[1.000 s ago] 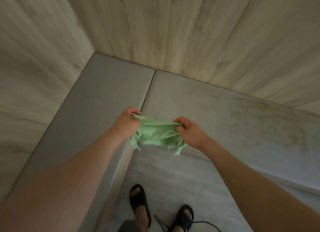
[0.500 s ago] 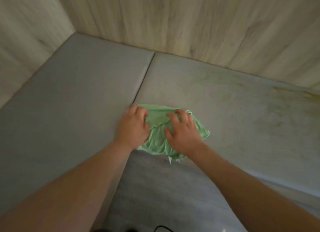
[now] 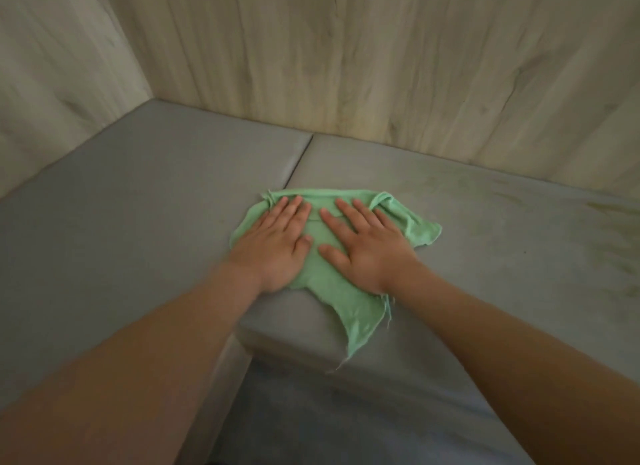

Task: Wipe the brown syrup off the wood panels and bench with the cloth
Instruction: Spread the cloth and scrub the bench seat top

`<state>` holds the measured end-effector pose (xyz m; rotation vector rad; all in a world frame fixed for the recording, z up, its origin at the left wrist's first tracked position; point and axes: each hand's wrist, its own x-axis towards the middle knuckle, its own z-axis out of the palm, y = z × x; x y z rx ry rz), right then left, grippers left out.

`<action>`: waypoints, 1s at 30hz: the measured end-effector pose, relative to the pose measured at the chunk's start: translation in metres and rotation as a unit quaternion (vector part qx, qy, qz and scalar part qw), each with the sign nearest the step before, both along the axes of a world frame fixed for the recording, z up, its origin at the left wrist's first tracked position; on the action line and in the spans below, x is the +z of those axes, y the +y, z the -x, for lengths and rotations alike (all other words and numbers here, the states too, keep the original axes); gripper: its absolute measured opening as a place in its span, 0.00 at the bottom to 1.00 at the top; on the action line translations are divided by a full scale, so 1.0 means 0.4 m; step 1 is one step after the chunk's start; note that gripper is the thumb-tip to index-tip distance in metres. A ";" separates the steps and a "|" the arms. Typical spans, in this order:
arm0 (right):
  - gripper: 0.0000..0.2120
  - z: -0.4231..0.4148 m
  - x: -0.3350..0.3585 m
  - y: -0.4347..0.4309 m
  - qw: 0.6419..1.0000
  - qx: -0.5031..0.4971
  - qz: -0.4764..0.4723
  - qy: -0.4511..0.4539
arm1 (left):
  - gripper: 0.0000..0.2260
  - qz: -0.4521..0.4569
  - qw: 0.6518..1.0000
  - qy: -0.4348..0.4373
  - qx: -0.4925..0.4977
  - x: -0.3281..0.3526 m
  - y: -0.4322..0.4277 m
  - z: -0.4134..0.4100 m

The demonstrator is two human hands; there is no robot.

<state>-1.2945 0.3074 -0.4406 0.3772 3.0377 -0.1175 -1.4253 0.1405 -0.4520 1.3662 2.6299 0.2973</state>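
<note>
Fingers point(image 3: 294, 215) straight and slightly spread on left hand point(image 3: 273, 246) and right hand point(image 3: 367, 249) alike, gripping nothing, palms pressed flat on green cloth point(image 3: 329, 291). Thumbs close together. Cloth spread on grey counter point(image 3: 138, 222), at near end of cushion seam point(image 3: 300, 158), by front corner. Long axis far-to-near: wide end toward wood panels point(image 3: 346, 66), narrow frayed tail pointing back at wearer, draped over counter's front edge. Brownish syrup smears point(image 3: 616, 229) on counter well right of cloth.
</note>
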 end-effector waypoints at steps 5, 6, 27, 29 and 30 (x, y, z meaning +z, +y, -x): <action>0.33 0.146 -0.008 0.107 0.999 -0.036 0.007 0.006 | 0.28 0.021 0.999 0.011 0.034 -0.013 0.144 0.096; 0.33 0.165 -0.010 0.115 0.999 -0.045 0.007 0.006 | 0.28 0.028 0.999 0.007 0.039 -0.015 0.167 0.112; 0.35 0.105 0.003 -0.158 0.999 -0.016 0.046 -0.005 | 0.19 -0.018 0.978 0.201 -0.053 0.040 -0.066 0.070; 0.35 0.163 0.003 -0.201 0.999 0.018 0.042 -0.008 | 0.20 0.029 0.982 0.185 -0.015 0.034 -0.127 0.114; 0.35 0.194 0.004 -0.219 0.999 0.034 0.039 -0.011 | 0.21 0.047 0.984 0.171 0.021 0.028 -0.153 0.135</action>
